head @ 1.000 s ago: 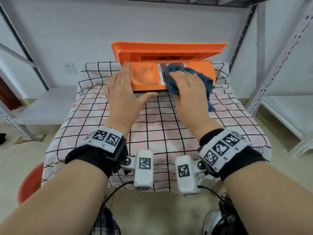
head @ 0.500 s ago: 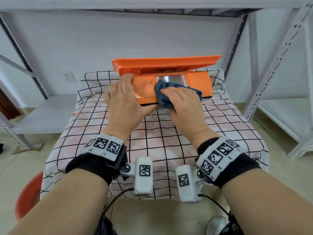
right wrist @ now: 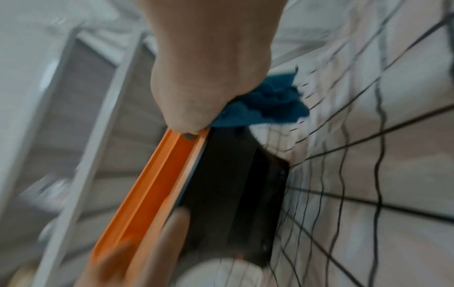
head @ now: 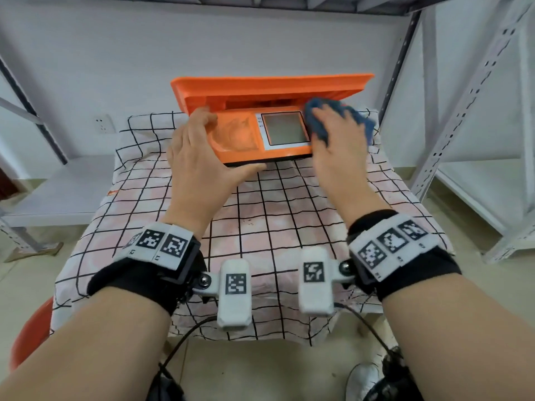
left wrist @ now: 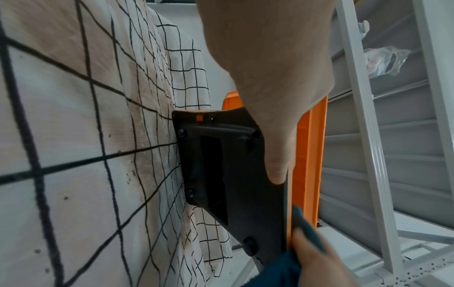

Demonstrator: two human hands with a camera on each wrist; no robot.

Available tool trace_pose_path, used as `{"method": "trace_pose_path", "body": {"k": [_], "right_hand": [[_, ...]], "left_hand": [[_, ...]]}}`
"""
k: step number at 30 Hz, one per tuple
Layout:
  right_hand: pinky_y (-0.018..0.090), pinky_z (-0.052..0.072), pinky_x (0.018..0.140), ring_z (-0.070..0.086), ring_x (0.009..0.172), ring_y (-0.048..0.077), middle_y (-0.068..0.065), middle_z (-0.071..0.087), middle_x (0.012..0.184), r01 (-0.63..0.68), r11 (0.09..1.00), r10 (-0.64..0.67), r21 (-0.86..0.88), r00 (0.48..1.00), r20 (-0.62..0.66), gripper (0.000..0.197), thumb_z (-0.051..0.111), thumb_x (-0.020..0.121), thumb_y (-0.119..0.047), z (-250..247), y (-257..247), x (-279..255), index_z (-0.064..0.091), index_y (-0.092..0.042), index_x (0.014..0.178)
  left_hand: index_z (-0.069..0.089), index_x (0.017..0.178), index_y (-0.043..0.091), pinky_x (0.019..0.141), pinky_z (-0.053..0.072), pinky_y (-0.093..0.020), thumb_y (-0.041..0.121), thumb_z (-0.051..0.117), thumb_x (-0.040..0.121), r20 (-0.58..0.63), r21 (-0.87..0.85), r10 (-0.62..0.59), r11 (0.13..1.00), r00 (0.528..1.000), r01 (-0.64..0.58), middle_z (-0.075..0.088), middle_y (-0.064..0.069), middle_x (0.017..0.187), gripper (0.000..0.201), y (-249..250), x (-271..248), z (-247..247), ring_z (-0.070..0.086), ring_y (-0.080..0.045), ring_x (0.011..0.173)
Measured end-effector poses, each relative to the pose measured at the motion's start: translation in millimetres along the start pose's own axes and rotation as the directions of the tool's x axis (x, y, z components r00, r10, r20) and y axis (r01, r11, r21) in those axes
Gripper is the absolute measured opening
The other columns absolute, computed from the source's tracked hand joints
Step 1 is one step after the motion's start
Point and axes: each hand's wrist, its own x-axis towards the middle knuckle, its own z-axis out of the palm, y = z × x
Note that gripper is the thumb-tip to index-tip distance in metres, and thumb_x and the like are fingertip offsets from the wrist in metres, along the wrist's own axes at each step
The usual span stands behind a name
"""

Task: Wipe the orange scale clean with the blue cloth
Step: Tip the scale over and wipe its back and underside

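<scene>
Both hands work: left hand (head: 199,157) grips the orange scale (head: 240,137) on the checked tablecloth (head: 260,215); right hand (head: 333,146) presses the blue cloth (head: 356,117) flat-fingered at its right end. Brace firmly, wipe lightly.

- Bare forearms; black fabric wrist cuffs (head: 136,280) on both.
- White bands with black square-code markers (head: 162,241) across each cuff.
- White boxy wrist cameras (head: 234,292), marker-tagged, trailing black cables (head: 179,345).
</scene>
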Motion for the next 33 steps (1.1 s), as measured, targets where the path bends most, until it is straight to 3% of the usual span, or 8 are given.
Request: {"method": "trace_pose_path", "body": {"k": [3,7,13,15,18,25,29,33], "right_hand": [[0.042,0.027,0.107,0.044,0.128,0.023,-0.002,0.057,0.132,0.165,0.985,-0.156,-0.049,0.977,0.147,0.05,0.04,0.082,-0.025,14.3,-28.3,-1.4,0.055,-0.021,0.129],[0.045,0.037,0.101,0.053,0.117,0.026,0.002,0.063,0.122,0.197,0.98,-0.193,-0.025,0.975,0.112,0.044,0.043,0.084,-0.025,4.7,-16.6,6.4,0.058,-0.02,0.125],[0.05,0.038,0.099,0.051,0.115,0.031,0.01,0.06,0.12,0.003,0.999,-0.004,0.041,1.0,0.017,0.039,0.049,0.085,-0.007,-5.3,2.8,11.8,0.06,-0.013,0.122],[0.052,0.029,0.107,0.046,0.123,0.031,0.006,0.057,0.126,0.009,0.999,-0.006,-0.043,0.998,0.055,0.042,0.048,0.086,-0.011,0.1,-8.9,12.7,0.056,-0.02,0.127],[0.045,0.015,0.115,0.037,0.133,0.022,-0.004,0.051,0.136,0.062,0.996,-0.049,-0.07,0.983,0.176,0.045,0.046,0.089,-0.017,8.5,-28.8,11.9,0.05,-0.029,0.132],[0.047,0.038,0.096,0.058,0.107,0.02,-0.006,0.067,0.108,0.19,0.962,-0.22,0.197,0.964,0.147,0.031,0.048,0.084,-0.019,0.0,-42.0,-8.7,0.065,-0.021,0.111],[0.045,0.041,0.089,0.06,0.099,0.024,-0.001,0.068,0.103,0.295,0.942,-0.312,0.16,0.946,0.092,0.029,0.049,0.083,-0.019,-5.1,-21.5,-24.1,0.066,-0.016,0.107],[0.048,0.044,0.085,0.06,0.098,0.029,0.004,0.067,0.104,0.253,0.967,-0.252,0.01,0.966,-0.061,0.03,0.048,0.081,-0.016,-10.4,17.8,-25.8,0.065,-0.011,0.106]], "left_hand": [[0.044,0.126,0.01,0.104,0.025,-0.03,0.068,0.072,0.05,-0.003,-0.025,0.005,1.0,1.0,-0.005,0.048,0.0,0.131,0.099,-3.8,1.2,2.0,0.04,-0.018,0.122],[0.043,0.128,0.011,0.103,0.027,-0.033,0.069,0.071,0.046,-0.009,-0.054,-0.033,0.998,0.999,0.033,0.047,0.0,0.133,0.104,-2.5,0.5,-0.2,0.041,-0.02,0.123],[0.036,0.136,0.017,0.099,0.023,-0.027,0.065,0.074,0.049,0.034,-0.057,-0.026,0.998,0.999,0.028,0.046,0.002,0.13,0.106,8.5,-2.8,2.5,0.04,-0.018,0.122],[0.037,0.135,0.016,0.1,0.025,-0.029,0.065,0.074,0.05,0.016,-0.057,-0.028,0.998,0.999,0.029,0.047,0.002,0.129,0.105,10.3,-2.7,2.8,0.04,-0.018,0.121],[0.037,0.136,0.017,0.105,0.027,-0.034,0.06,0.079,0.05,0.002,-0.053,-0.061,0.997,0.998,0.061,0.046,0.002,0.128,0.105,10.3,-0.6,0.4,0.039,-0.018,0.123],[0.034,0.138,0.021,0.108,0.025,-0.04,0.065,0.079,0.048,0.019,-0.036,-0.106,0.994,0.994,0.107,0.044,0.003,0.133,0.11,6.3,-1.6,-2.1,0.035,-0.018,0.128],[0.033,0.138,0.022,0.107,0.024,-0.04,0.075,0.07,0.044,0.034,-0.033,-0.102,0.994,0.994,0.103,0.044,0.004,0.134,0.114,5.1,-1.8,-4.9,0.034,-0.018,0.129],[0.034,0.137,0.022,0.105,0.024,-0.038,0.076,0.065,0.043,0.037,-0.027,-0.082,0.996,0.996,0.083,0.045,0.003,0.133,0.113,5.5,-2.4,-3.0,0.035,-0.019,0.127]]}}
